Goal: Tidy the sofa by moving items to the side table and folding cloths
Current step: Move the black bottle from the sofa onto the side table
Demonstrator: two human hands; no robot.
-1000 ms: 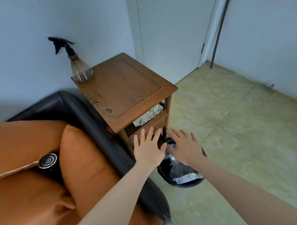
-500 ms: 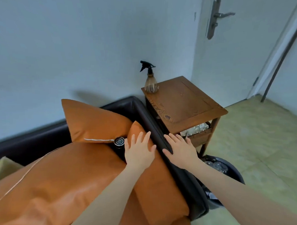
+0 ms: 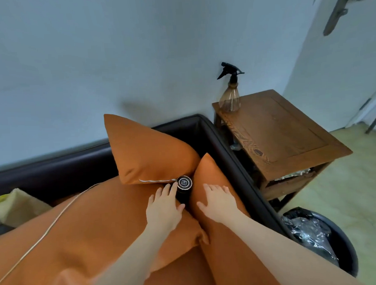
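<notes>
Black bottle (image 3: 184, 188) wedged upright between orange cushions (image 3: 153, 152) on sofa (image 3: 230, 153). Left hand (image 3: 164, 209) fingers straight, touching its side; right hand (image 3: 220, 202) flat on cushion, released. Spray bottle (image 3: 229, 93) on wooden counter (image 3: 279, 127).

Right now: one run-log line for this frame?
left hand: open, fingers touching black bottle | right hand: open, on orange cushion | bottle wedged between cushions | side table: spray bottle
</notes>
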